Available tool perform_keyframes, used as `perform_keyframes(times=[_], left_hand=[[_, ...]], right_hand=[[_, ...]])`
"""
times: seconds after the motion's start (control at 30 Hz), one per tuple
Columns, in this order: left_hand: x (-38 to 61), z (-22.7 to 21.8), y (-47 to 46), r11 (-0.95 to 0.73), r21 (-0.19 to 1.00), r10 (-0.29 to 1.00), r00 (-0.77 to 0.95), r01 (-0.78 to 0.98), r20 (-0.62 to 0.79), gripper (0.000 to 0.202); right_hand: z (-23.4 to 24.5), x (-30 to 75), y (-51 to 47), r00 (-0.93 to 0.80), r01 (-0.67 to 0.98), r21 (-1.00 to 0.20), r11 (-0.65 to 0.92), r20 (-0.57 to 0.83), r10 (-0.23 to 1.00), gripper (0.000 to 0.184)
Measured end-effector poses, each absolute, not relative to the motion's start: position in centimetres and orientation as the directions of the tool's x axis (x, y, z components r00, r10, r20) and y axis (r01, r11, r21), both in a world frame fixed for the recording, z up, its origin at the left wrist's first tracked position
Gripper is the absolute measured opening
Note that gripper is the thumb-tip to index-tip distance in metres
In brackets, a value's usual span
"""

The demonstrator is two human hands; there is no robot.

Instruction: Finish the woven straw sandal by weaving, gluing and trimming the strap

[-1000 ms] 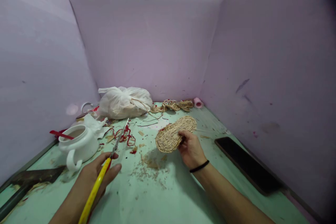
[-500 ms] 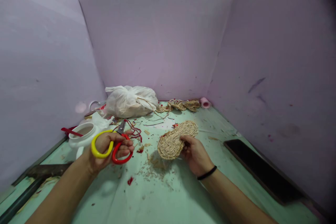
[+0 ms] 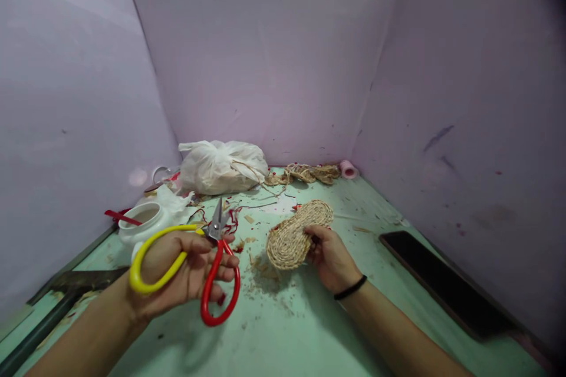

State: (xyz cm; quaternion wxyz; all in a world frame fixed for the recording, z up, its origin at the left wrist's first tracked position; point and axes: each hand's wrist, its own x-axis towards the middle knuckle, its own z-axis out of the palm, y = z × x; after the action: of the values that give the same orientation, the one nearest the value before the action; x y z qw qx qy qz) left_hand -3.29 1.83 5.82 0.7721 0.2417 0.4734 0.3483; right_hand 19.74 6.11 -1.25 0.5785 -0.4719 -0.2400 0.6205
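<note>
My left hand (image 3: 186,268) holds a pair of scissors (image 3: 212,259) with one yellow and one red loop handle, palm up above the green table (image 3: 283,330); the short metal blades point away from me. My right hand (image 3: 329,256) grips the near edge of a woven straw sole (image 3: 296,232), an oval mat tilted up off the table. A black band circles my right wrist. Straw crumbs lie scattered under the sole.
A white ceramic pot (image 3: 141,224) stands at the left, a tied white plastic bag (image 3: 223,166) behind it. Straw cord (image 3: 305,174) and a pink spool (image 3: 348,169) lie at the back. A black phone (image 3: 435,280) rests at the right. Purple partitions wall the table in.
My left hand has turned palm up and lifted the scissors toward me, so both loop handles now show. My right hand with the straw sole has hardly moved.
</note>
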Motion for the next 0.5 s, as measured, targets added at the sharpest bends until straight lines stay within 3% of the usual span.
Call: perform_keyframes(times=[0.1, 0.2, 0.33, 0.43, 0.5], left_hand=[[-3.3, 5.6, 0.4, 0.527, 0.83, 0.845, 0.221, -0.184, -0.487, 0.045], [-3.6, 4.9, 0.1, 0.477, 0.874, 0.874, 0.157, -0.095, -0.46, 0.053], [-4.3, 4.1, -0.1, 0.405, 0.913, 0.913, 0.079, -0.055, -0.4, 0.058], [-4.8, 4.1, -0.6, 0.369, 0.929, 0.924, 0.116, -0.033, -0.363, 0.06], [-5.0, 4.1, -0.9, 0.353, 0.935, 0.927, 0.144, -0.023, -0.346, 0.061]], right_hand=[[-1.1, 19.5, 5.8, 0.006, -0.373, -0.894, -0.249, -0.271, 0.963, 0.007], [-1.0, 19.4, 5.6, -0.136, -0.197, -0.95, -0.244, -0.22, 0.966, 0.012], [-0.2, 19.5, 6.2, -0.102, 0.004, -0.996, -0.084, -0.084, 0.991, 0.014], [1.9, 17.7, 7.0, -0.03, 0.074, -0.995, 0.063, 0.061, 0.998, 0.024], [3.6, 15.1, 7.3, -0.148, 0.126, -0.988, 0.093, 0.074, 0.986, 0.034]])
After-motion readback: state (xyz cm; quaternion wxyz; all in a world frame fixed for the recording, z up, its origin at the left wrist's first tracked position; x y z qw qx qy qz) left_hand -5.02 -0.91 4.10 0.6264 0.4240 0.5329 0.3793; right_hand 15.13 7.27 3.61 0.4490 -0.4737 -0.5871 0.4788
